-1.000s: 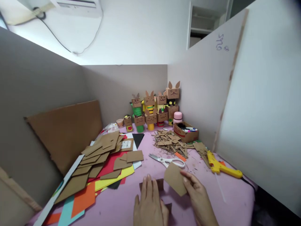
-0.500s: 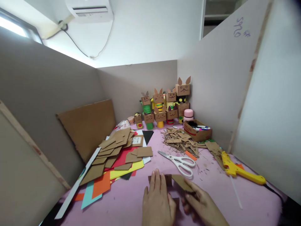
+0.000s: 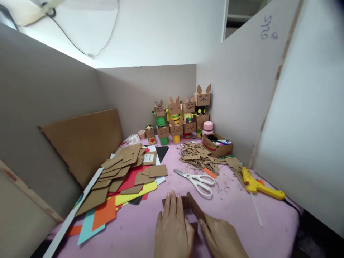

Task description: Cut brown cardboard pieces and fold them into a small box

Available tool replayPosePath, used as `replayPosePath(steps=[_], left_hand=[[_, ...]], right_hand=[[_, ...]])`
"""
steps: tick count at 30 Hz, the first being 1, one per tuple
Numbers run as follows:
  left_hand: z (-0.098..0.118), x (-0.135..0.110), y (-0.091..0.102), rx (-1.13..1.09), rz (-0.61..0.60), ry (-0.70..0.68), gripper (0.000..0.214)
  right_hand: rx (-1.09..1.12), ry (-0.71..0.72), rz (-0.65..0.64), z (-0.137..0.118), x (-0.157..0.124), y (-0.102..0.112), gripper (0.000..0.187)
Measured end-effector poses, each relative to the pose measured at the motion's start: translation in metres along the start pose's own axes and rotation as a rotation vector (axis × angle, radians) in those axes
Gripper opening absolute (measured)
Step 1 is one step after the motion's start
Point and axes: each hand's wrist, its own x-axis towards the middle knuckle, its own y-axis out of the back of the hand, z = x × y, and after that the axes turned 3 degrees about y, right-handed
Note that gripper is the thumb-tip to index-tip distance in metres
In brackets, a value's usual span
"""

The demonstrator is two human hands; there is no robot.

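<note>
At the front of the table, a brown cardboard box frame (image 3: 186, 202) stands with thin upright walls. My left hand (image 3: 173, 227) lies over its left part, long fingers together across the far wall and thumb near the front wall, holding it. Much of the frame is hidden under this hand. My right hand (image 3: 221, 234) pinches a cardboard strip (image 3: 195, 207), set on edge along the frame's right side. The strip's far end meets the far wall. White-handled scissors (image 3: 199, 182) lie just beyond, blades toward the left.
Cardboard pieces (image 3: 119, 168) and coloured paper (image 3: 104, 213) spread at left beside a long white strip (image 3: 72, 211). Cardboard scraps (image 3: 197, 156) and a marker box (image 3: 217, 146) sit farther back. A yellow glue gun (image 3: 262, 187) lies right. Cardboard animal figures (image 3: 176, 122) line the back.
My right hand has turned the cardboard strip from a slant onto its edge and brought it against the frame's right side. My left hand keeps its place on the frame. The view has shifted.
</note>
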Motion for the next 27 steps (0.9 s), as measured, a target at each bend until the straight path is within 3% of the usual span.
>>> replayPosePath(steps=[4,7,14,19,27], left_hand=[[-0.001,0.003,0.003,0.029,-0.031,-0.017,0.056],[-0.003,0.005,0.002,0.004,-0.062,-0.022,0.056],[-0.004,0.005,0.005,0.035,-0.067,-0.059,0.056],[-0.005,0.008,0.005,0.01,-0.118,-0.056,0.056],[-0.004,0.006,0.008,0.004,-0.136,-0.072,0.057]], right_hand=[[0.097,0.123,0.029,-0.001,-0.004,-0.011,0.042],[0.174,0.136,0.028,-0.001,-0.007,-0.013,0.05],[0.332,0.041,-0.031,-0.003,-0.005,0.012,0.088],[0.599,0.101,0.016,-0.003,0.01,0.0,0.12],[0.986,0.186,-0.093,-0.011,0.019,-0.023,0.118]])
